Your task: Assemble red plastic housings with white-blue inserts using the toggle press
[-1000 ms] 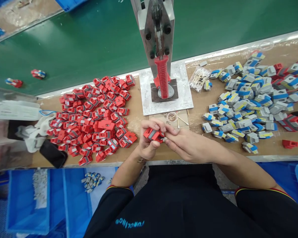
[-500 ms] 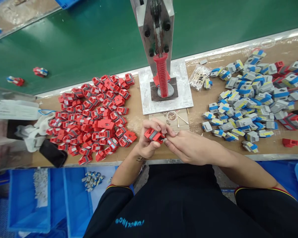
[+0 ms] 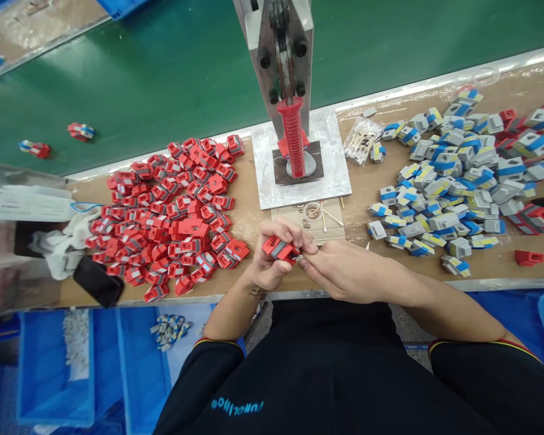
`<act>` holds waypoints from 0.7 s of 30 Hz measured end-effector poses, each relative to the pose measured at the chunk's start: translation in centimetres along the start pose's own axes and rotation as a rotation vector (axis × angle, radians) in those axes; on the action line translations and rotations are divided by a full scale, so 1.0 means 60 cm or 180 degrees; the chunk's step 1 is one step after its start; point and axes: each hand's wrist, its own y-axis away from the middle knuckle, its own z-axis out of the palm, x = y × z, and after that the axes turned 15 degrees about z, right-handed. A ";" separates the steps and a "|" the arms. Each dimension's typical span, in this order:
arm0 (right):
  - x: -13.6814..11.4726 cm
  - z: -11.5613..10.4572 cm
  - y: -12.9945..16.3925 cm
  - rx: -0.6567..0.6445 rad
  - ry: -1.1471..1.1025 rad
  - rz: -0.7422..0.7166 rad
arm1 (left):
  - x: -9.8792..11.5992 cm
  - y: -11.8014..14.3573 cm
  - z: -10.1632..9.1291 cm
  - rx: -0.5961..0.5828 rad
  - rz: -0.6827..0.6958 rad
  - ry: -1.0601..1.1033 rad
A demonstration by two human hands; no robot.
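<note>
A: Head view, only one. Hands first?

B: Left hand [image 3: 272, 266] is clenched around a red-and-grey block [image 3: 280, 249], held just above the near edge of the bench [image 3: 254, 199]. Right hand [image 3: 344, 269] is pinched at the block's right end, fingertips [image 3: 304, 261] touching it around something tiny and metallic (too small to name).

A: So the part is in the air, not on the press?

B: Yes, between both hands, in front of the hand press [image 3: 283, 66]. Its red handle [image 3: 294, 136] hangs untouched over the grey base plate [image 3: 299, 181], which has nothing loaded on it that I can see.

A: Progress?

B: My judgement: well into the batch, far from done. The red pile [image 3: 172, 211] on the left is large and looks like finished pieces. The grey-blue pile [image 3: 457, 181] on the right is about as big, with a few red shells at its far edge, so plenty of feedstock is left.

A: Other stuff?

B: A small cardboard pad [image 3: 315, 212] with tiny loose bits just beyond the hands, a clear bag of small parts [image 3: 361, 140] near the plate, two red pieces [image 3: 57, 140] out on the green conveyor belt [image 3: 163, 72], and blue bins [image 3: 54, 362] below the bench at left.
</note>
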 end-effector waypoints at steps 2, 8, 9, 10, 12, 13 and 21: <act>-0.001 -0.001 0.001 0.0023 -0.0011 -0.0002 | 0.001 -0.001 0.001 0.0034 -0.0023 0.0016; -0.001 -0.001 0.005 0.0112 0.0039 -0.0067 | 0.006 -0.007 0.007 0.0193 -0.0180 0.0141; -0.001 -0.002 0.005 0.0064 0.0080 -0.0043 | 0.006 -0.006 0.007 0.0195 -0.0176 0.0138; -0.001 -0.003 0.006 0.0000 0.0120 -0.0011 | 0.006 -0.005 0.006 0.0184 -0.0187 0.0122; -0.002 -0.005 0.005 -0.0118 0.0178 0.0044 | 0.006 -0.002 0.004 0.0167 -0.0253 0.0068; -0.003 -0.006 0.004 -0.0157 0.0193 0.0059 | 0.006 -0.002 0.003 0.0149 -0.0290 0.0044; -0.006 0.007 -0.006 0.0457 -0.0015 0.0113 | 0.010 -0.023 0.008 0.0131 0.0080 -0.0288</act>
